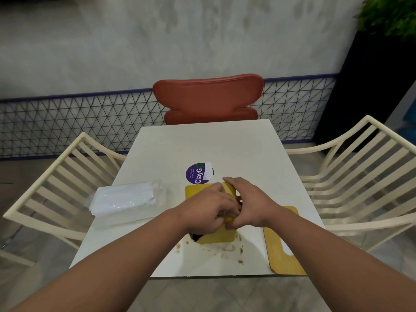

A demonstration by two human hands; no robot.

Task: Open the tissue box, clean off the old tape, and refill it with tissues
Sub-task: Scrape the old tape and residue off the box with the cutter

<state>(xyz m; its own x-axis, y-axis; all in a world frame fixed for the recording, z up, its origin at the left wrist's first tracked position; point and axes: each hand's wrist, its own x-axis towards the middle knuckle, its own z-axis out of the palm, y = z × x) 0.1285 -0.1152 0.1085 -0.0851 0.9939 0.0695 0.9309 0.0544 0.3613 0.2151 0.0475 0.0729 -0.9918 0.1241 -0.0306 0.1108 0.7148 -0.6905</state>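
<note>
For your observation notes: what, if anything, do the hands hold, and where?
Both hands grip the yellow box at its top, fingers curled over the middle.

One yellow tissue box (198,191); one yellow lid (281,248); one wrapped pack of tissues (127,200); one purple round sticker (196,176); three chairs: one red chair (208,97), two cream chairs (56,188); one white counter (202,143); two hands (209,210).

My left hand (208,208) and right hand (249,204) cover the middle of the yellow tissue box (195,192), so I cannot tell what my fingers (227,213) grip there. My right forearm hides part of the wooden lid (279,251). The small print on the purple sticker (195,174) is too small to read. The plant (389,14) is blurred and cut off by the edge.
</note>
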